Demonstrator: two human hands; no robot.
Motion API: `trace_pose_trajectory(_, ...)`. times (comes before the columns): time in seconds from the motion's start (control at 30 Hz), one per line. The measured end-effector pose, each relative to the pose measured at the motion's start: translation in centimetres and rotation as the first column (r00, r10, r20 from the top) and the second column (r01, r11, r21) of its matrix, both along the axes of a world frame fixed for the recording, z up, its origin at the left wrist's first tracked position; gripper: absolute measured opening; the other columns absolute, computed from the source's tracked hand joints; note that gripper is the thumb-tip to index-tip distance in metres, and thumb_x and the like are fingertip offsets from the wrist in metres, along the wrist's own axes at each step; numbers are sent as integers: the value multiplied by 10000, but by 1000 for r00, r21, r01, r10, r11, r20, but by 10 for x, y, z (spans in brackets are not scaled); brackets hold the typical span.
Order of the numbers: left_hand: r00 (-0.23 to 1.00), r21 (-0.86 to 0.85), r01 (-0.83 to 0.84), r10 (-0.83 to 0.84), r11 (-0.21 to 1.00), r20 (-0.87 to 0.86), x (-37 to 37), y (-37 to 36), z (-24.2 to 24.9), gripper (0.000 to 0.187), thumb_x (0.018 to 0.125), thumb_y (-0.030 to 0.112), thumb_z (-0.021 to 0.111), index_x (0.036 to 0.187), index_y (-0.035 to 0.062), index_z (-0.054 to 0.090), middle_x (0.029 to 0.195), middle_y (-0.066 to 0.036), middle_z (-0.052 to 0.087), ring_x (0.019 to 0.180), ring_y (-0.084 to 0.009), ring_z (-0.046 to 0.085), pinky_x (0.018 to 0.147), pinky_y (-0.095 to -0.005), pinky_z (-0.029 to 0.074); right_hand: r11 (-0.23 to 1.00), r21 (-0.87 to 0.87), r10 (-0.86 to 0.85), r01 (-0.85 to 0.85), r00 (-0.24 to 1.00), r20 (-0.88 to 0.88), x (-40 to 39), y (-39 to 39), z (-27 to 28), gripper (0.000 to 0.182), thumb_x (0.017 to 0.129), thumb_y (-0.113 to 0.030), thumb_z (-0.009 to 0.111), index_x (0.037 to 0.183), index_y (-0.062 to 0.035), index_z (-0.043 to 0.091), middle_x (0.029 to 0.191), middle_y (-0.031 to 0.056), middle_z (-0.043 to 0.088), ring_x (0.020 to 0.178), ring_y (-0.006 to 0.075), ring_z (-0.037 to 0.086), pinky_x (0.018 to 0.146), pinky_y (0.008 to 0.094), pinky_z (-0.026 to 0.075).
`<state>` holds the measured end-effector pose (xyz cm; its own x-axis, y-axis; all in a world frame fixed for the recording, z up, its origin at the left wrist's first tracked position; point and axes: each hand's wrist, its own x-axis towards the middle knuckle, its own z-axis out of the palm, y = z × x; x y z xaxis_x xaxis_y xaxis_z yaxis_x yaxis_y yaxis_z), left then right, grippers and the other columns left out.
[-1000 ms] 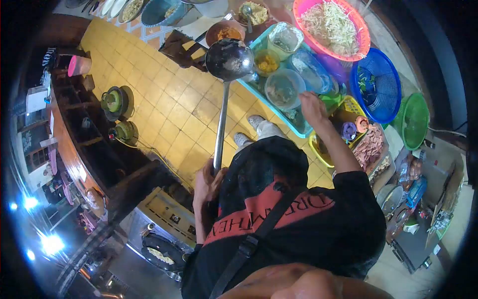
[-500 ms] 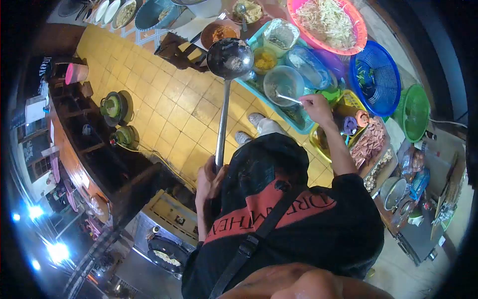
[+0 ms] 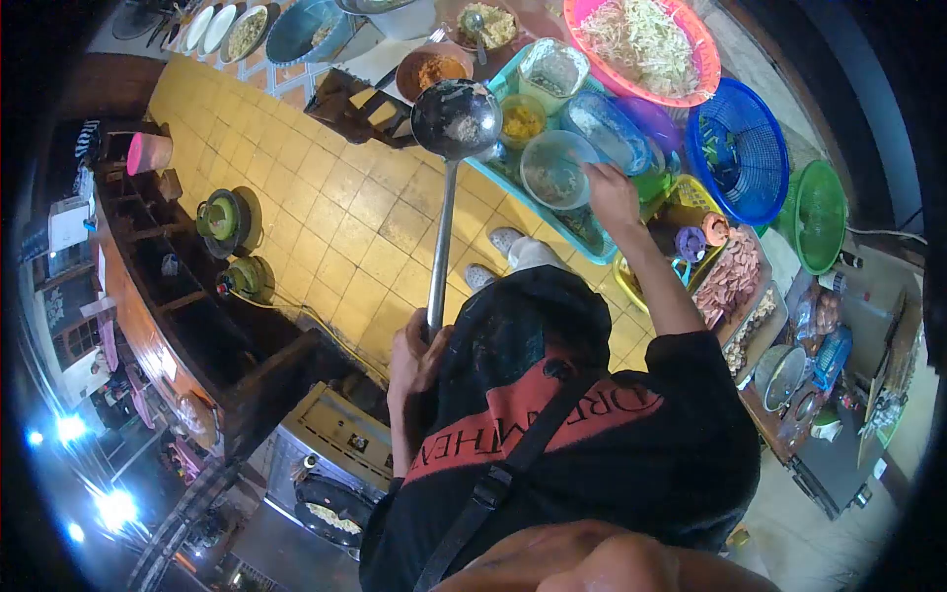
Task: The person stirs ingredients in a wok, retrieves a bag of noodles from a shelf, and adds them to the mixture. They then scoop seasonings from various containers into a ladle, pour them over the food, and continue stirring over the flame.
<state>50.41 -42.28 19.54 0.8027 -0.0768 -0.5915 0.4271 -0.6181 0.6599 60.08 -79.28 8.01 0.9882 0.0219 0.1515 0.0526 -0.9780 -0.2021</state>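
My left hand is wrapped round the handle of a long metal ladle. The ladle's round bowl is at the far end, with a little pale stuff in it. My right hand is closed at the right rim of a translucent plastic tub. The spoon it held a moment earlier is hidden behind my fingers or inside the tub. Next to the tub are a container of yellow stuff, a blue clear box and a white-filled container, all on a turquoise tray.
A pink basket of shredded cabbage, a blue basket and a green basket stand at the right. Nearer lies a tray of sliced pink meat. A stove with a black pan is at lower left. Gas cylinders stand on the yellow floor.
My right hand has moved up and slightly left, onto the tub's rim, and the white spoon handle no longer shows. My left hand and the ladle have hardly moved.
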Motion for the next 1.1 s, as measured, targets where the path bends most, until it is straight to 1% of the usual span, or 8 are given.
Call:
trace_pose_trajectory(0.1,1000,-1,-4,4,1000,-17,1,-2,3,299,789,269,645,818,1,518,592,-110,466,548,-208,438,540,-361,377,996,-50,77,-75,996,48,6,-2,-8,220,727,-57,558,927,-55,651,894,76,638,860,245,619,775,343,523)
trace_pose_trajectory(0.3,1000,11,13,-13,1000,-13,-1,2,1,313,791,288,645,834,0,527,594,-115,477,546,-214,451,541,-365,378,962,-57,255,-269,951,-174,2,-8,-6,180,728,-54,578,877,-69,678,870,84,661,876,260,621,764,373,525)
trace_pose_trajectory(0.37,1000,-11,-8,8,1000,-8,-3,2,-2,314,792,287,649,836,1,528,594,-113,478,543,-214,448,539,-365,376,987,11,153,-161,915,-374,-2,-9,0,136,731,-55,617,841,-74,695,832,99,671,852,282,632,746,401,517)
trace_pose_trajectory(0.47,1000,-7,-21,20,1000,-12,-3,3,-3,306,794,277,655,844,0,532,595,-111,479,539,-215,446,532,-367,371,971,235,151,-50,885,-440,-4,-16,20,135,749,-68,649,869,-79,710,821,119,680,810,304,643,730,413,506)
trace_pose_trajectory(0.57,1000,8,19,-19,1000,-16,-1,4,-1,292,796,258,658,850,-1,533,592,-110,475,537,-214,443,527,-369,366,943,325,125,72,829,-545,-6,-28,36,143,768,-86,660,901,-70,712,841,133,685,767,290,655,726,393,500)
trace_pose_trajectory(0.77,999,41,49,-50,998,12,2,3,5,282,795,246,659,856,0,535,593,-127,481,532,-229,450,526,-375,370,795,536,109,284,803,-586,-19,-52,26,158,787,-100,678,932,-48,710,807,112,697,722,160,643,691,314,493)
trace_pose_trajectory(0.97,998,58,60,-61,997,17,-3,5,7,291,793,257,670,871,6,545,600,-157,492,529,-270,464,532,-384,388,636,688,139,351,824,-550,-14,-62,53,181,819,-80,641,984,-24,690,763,90,684,649,109,596,625,268,471)
trace_pose_trajectory(1.1,981,72,168,-174,983,86,-6,6,9,295,793,269,671,841,13,533,606,-166,502,538,-292,485,537,-395,395,773,582,111,255,848,-519,3,-49,110,186,847,-113,630,987,0,677,774,47,669,659,77,559,619,245,462)
